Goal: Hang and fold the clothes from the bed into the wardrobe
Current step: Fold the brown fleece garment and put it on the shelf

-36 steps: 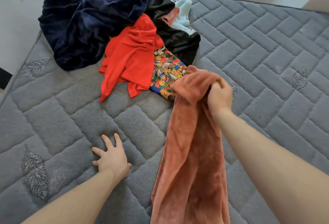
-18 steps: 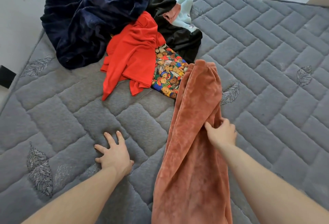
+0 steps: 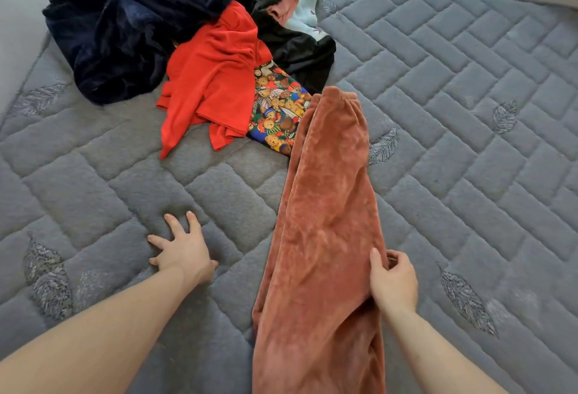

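A second ago the right hand held the fleece bunched up near the pile; now the fleece lies stretched lengthwise on the bed, its far end touching the pile, and the hand has slid down to pinch its right edge, so folding looks about to start. The left hand stays flat with fingers spread, holding nothing. The fleece is rust-coloured, plush and long; the bed is grey, quilted in bricks with stitched leaves
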Demonstrator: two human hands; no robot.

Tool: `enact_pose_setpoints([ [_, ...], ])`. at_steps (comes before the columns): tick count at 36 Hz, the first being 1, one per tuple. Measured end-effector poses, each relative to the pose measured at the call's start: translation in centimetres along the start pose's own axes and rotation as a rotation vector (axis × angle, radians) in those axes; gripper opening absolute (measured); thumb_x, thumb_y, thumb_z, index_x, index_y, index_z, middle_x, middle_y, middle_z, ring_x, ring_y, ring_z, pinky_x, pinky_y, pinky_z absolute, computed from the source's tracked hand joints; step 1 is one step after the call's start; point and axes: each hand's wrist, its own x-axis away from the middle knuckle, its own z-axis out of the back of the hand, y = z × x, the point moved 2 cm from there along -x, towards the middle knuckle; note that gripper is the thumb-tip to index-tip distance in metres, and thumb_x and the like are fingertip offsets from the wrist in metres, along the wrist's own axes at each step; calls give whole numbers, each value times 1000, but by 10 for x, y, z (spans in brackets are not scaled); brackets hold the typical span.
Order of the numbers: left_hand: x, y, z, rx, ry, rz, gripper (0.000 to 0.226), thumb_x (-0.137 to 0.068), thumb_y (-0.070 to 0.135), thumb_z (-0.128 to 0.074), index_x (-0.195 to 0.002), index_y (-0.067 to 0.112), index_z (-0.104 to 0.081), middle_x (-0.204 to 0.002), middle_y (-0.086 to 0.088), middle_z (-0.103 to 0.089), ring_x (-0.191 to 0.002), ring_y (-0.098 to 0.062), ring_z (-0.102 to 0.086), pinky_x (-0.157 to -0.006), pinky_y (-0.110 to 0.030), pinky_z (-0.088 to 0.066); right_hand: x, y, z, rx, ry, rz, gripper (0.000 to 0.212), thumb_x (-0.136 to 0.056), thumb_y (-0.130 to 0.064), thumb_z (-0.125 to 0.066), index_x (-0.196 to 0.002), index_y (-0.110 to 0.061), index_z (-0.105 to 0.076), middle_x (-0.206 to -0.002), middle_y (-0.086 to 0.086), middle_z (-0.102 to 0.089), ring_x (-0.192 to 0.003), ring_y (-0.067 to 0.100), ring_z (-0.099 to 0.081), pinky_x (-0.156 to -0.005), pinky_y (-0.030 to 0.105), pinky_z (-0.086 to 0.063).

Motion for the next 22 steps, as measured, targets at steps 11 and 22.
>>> enact_pose_setpoints([
  [11, 10, -17, -6, 20, 29, -74, 111, -89, 59, -65, -160, 27, 14, -167, -8, 20, -149, -53, -3, -116, -59, -33, 85, 81, -10, -91, -198, -135, 53, -79, -74, -64, -100, -26, -52, -98, -7, -63, -94, 21, -58, -84, 37, -42],
  [22, 145, -57, -112, 309, 244, -361, 63, -94, 46, -64, -146, 16, -47, -162, -7, -32, -150, -27, -25, -122, -41, -25, 158, 179, 26, 23, -457, -143, 44, -79, -44, -82, -113, -19, -71, -108, -2, -74, -109, 22, -68, -99, 39, -52],
])
